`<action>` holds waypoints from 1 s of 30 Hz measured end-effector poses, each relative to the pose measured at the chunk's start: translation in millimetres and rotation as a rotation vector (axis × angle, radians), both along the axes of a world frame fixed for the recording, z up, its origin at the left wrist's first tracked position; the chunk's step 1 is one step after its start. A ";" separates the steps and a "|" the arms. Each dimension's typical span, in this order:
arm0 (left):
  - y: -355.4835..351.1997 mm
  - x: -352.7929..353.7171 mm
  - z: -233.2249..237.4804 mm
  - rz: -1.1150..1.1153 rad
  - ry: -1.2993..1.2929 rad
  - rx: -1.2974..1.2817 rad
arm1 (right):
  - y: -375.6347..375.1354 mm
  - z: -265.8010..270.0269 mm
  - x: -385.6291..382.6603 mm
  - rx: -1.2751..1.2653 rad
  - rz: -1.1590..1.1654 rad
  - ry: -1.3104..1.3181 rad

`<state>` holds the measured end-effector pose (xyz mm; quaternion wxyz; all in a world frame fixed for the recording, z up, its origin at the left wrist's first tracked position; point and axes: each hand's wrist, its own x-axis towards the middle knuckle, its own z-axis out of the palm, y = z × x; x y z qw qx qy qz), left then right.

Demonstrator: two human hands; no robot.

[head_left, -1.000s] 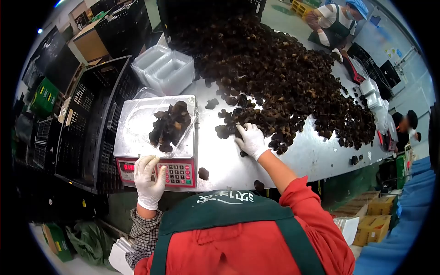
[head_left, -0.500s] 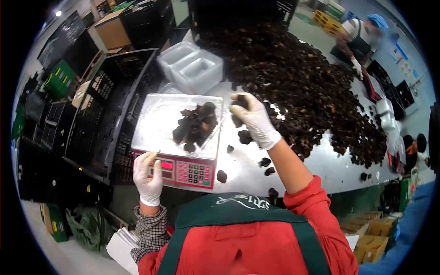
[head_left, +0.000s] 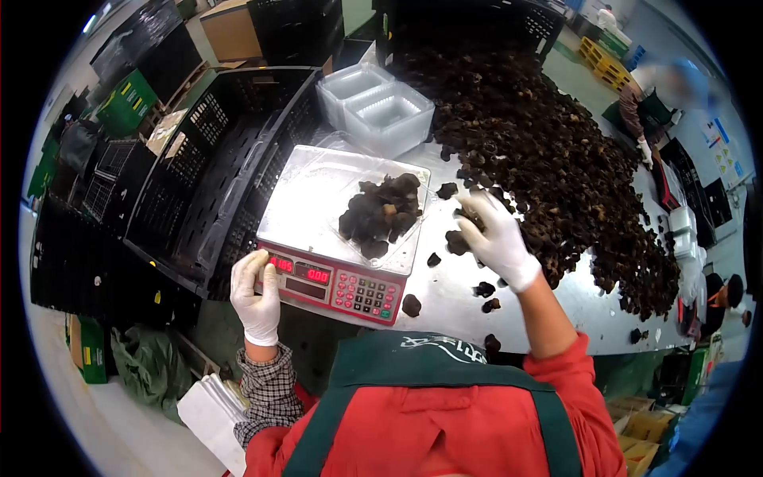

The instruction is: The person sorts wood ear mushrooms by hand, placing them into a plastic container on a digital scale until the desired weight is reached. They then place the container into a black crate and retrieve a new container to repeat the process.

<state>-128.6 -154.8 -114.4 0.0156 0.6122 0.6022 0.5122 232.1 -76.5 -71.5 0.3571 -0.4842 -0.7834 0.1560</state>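
Note:
My left hand (head_left: 255, 299), in a white glove, is at the left front corner of a red and silver weighing scale (head_left: 306, 215). Its fingers are bent and its thumb stands apart beside the lit display; nothing shows in it. On the scale pan, a clear plastic tray (head_left: 347, 230) carries a heap of dark, wood-ear-like fungus pieces (head_left: 381, 211). To the right, my white-gloved right hand (head_left: 501, 242) hovers over loose pieces at the edge of a large dark fungus pile (head_left: 548, 151). Its thumb and fingers are apart, and no held piece can be made out.
Stacked clear plastic trays (head_left: 389, 115) stand behind the scale. Black crates (head_left: 199, 175) are at the left. Several loose fungus pieces (head_left: 411, 305) lie on the metal table (head_left: 445, 298). Across the table, a person (head_left: 660, 95) works beside another red scale (head_left: 668, 183).
My right hand has moved right, away from the scale pan; the dark piece earlier in its fingers no longer shows there. My left hand stays by the display. The view has shifted.

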 end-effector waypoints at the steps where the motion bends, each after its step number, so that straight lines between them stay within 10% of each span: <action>1: 1.5 -6.0 1.2 0.027 0.012 0.019 | -14.9 -20.7 21.0 -0.023 -0.024 -0.036; 10: 7.3 -35.4 19.9 0.171 0.038 0.086 | -186.7 -163.9 83.4 -0.074 -0.063 -0.511; 30: -9.3 -19.2 -9.5 0.061 -0.090 -0.080 | -82.9 -164.2 63.7 -0.073 -0.287 -0.535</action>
